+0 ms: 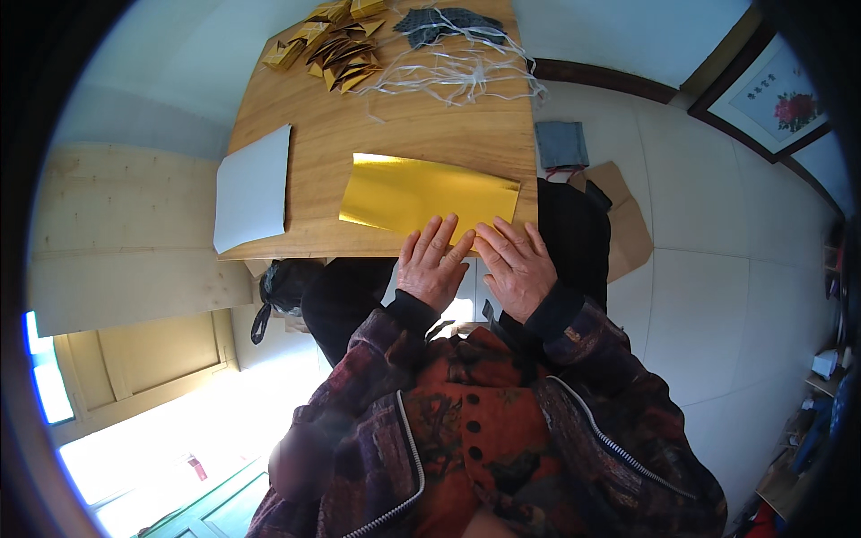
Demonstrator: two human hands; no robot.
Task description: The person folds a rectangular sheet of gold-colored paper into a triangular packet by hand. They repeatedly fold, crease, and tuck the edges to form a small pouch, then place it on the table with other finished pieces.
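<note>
A shiny gold sheet of paper, wider than it is deep, lies near the front edge of the wooden table. At its near edge rests my left hand, palm down with the fingers stretched out. My right hand lies flat beside it, fingers spread over the sheet's near right part. The tips of both hands touch the paper, and the two hands almost meet. Neither hand grips anything. My palms hide part of the table's front edge.
White paper lies at the table's left. Folded gold paper pieces are heaped at the far left. White strings and a dark grey cloth lie at the far right. A black plastic bag hangs below the table; cardboard is on the floor.
</note>
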